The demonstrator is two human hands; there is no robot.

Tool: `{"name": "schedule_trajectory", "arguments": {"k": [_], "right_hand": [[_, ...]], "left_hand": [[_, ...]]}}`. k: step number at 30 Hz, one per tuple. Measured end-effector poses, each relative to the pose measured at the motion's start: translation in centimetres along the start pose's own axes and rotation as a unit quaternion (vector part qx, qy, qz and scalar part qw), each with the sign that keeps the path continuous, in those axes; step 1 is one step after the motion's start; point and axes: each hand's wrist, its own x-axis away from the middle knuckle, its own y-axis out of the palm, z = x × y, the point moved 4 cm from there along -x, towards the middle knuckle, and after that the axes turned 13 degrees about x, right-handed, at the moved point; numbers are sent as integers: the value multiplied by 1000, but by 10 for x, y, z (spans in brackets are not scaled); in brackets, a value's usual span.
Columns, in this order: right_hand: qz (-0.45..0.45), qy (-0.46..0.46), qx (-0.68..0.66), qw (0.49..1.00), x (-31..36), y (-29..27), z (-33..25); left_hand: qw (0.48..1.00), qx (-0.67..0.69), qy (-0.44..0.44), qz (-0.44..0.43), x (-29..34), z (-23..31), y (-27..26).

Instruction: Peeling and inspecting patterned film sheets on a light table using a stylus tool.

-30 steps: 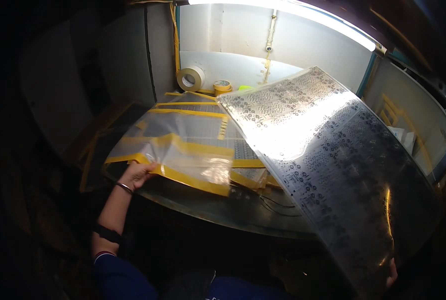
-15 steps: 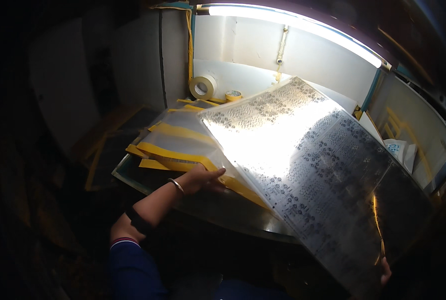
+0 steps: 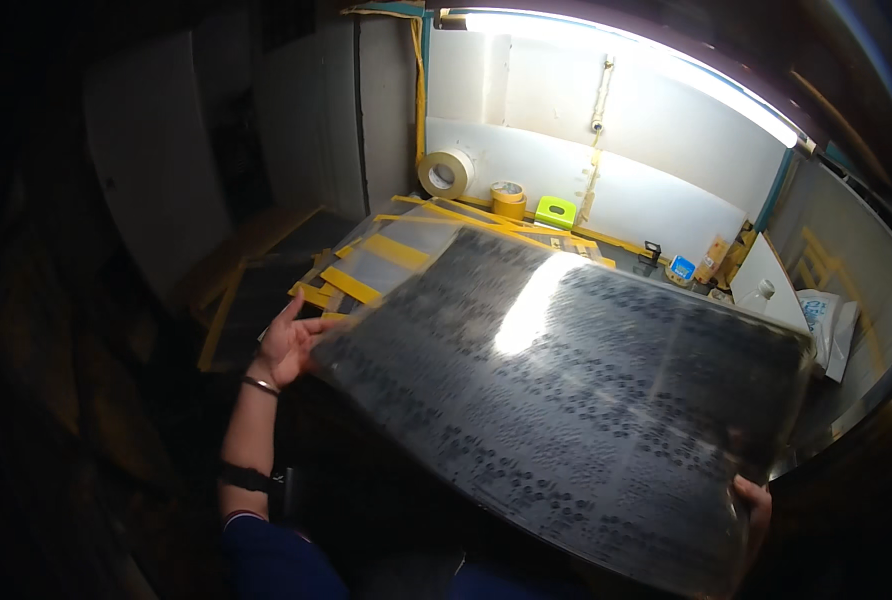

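A large, dark, glossy film sheet (image 3: 566, 400) printed with rows of small round marks is tilted in front of me, a bright streak of lamplight on it. My right hand (image 3: 754, 495) is closed on its right edge near the lower corner, with most of the fingers hidden. By the sheet's left corner, my left hand (image 3: 288, 345) has its thumb raised and its fingers stretched out; the fingertips reach the corner, and I cannot tell whether they bear it. Behind the sheet lies a stack of clear sheets with yellow tape borders (image 3: 391, 250), partly covered.
Along the back stand a large tape roll (image 3: 446, 175), yellow tape rolls (image 3: 508, 200), a green box-like item (image 3: 556, 212) and a small blue-and-white container (image 3: 681, 268). A white plastic bag (image 3: 828, 330) sits at the right. A tube lamp (image 3: 636, 65) glows above.
The film sheet has swung down and turned flatter, its left corner coming toward my left hand. My left hand has moved left, off the taped sheets. My right hand still grips the sheet.
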Motion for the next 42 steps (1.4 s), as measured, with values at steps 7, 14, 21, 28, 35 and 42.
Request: {"name": "schedule_trajectory", "arguments": {"k": [7,14,21,28,35,42], "right_hand": [[-191,-26,111,975,-41,131,-9],[-338,4,72,938,-116,204,-24],[-91,-221,232,943,-103,209,-18],[-516,233,212,796,29,252,76],[-324,193,28,926,39,288,108],[-318,180,-33,930,27,252,96]], "left_hand": [[951,-300,-54,60,53,-2,-107],[957,-200,147,151,82,13,-130],[980,-43,143,134,99,-17,-149],[996,3,-8,-84,105,-91,-27],[988,50,-98,-113,95,-168,41],[980,29,-51,-192,46,-183,-58]]}}
